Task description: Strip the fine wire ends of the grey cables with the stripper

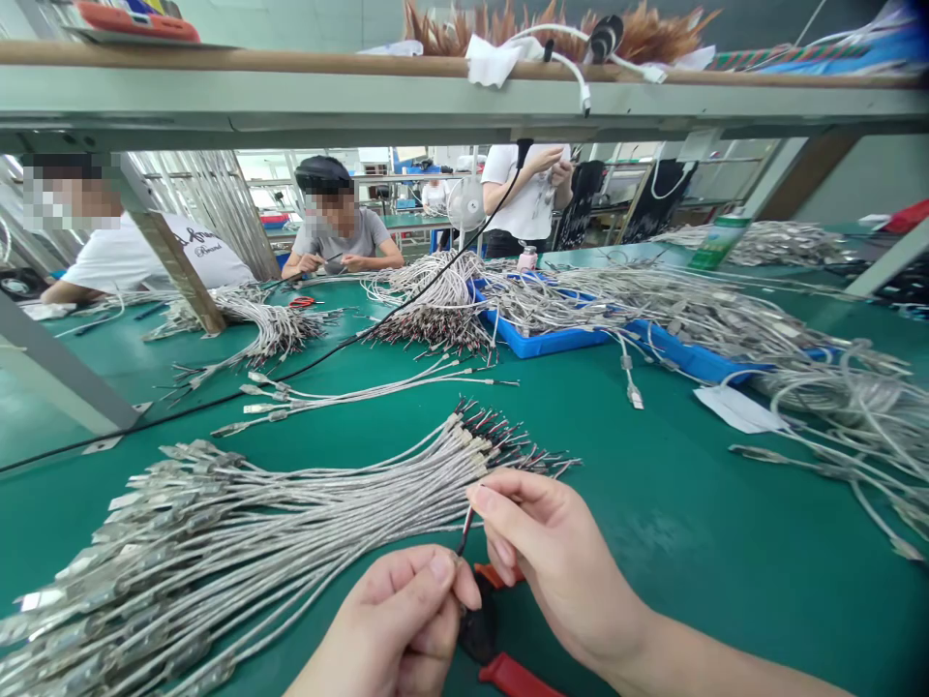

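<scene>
Between thumb and finger, my left hand pinches a cable just below its stripped end. Thin dark and pale wires stick up from that grip, and my right hand closes its thumb and forefinger on their tips. The rest of this cable is hidden by my hands. Beneath them lies a red-handled hand tool with a dark head, partly covered, so its kind is unclear. Left of my hands spreads a large bundle of grey USB cables, plugs to the left and bare wire ends to the right, near my right fingertips.
Several loose cables lie beyond the bundle. Blue trays heaped with cables stand farther back, and a cable pile spreads at right. A black cord crosses the table. A shelf beam runs overhead. Other people work opposite.
</scene>
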`<state>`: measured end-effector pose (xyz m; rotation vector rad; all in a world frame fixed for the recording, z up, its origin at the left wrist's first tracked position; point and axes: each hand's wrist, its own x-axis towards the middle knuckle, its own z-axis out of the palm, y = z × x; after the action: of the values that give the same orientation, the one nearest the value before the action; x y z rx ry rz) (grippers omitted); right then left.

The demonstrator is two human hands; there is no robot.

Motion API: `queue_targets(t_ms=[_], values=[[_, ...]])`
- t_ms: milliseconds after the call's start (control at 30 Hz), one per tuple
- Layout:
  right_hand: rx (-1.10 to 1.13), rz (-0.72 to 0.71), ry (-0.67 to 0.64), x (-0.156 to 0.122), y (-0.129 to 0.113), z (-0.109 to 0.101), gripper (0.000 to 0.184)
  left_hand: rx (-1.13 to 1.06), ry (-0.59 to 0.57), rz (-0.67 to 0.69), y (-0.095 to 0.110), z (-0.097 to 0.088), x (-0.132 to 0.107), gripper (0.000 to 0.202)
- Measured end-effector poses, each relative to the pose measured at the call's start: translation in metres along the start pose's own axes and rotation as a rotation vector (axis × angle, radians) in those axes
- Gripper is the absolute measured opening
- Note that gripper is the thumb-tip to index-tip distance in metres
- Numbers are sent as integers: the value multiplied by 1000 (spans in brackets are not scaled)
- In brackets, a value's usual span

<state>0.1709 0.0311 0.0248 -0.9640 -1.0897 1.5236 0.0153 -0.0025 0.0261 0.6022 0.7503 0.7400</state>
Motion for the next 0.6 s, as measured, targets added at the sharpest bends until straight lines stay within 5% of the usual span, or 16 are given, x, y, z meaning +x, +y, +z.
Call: queue_targets(t_ms=[367,600], values=[[-146,-188,-82,-4,-5,-1,28,97,-101,105,-6,-10,8,47],[-65,-114,-86,-2,-6,1,34,128,-138,146,-6,-9,10,46]])
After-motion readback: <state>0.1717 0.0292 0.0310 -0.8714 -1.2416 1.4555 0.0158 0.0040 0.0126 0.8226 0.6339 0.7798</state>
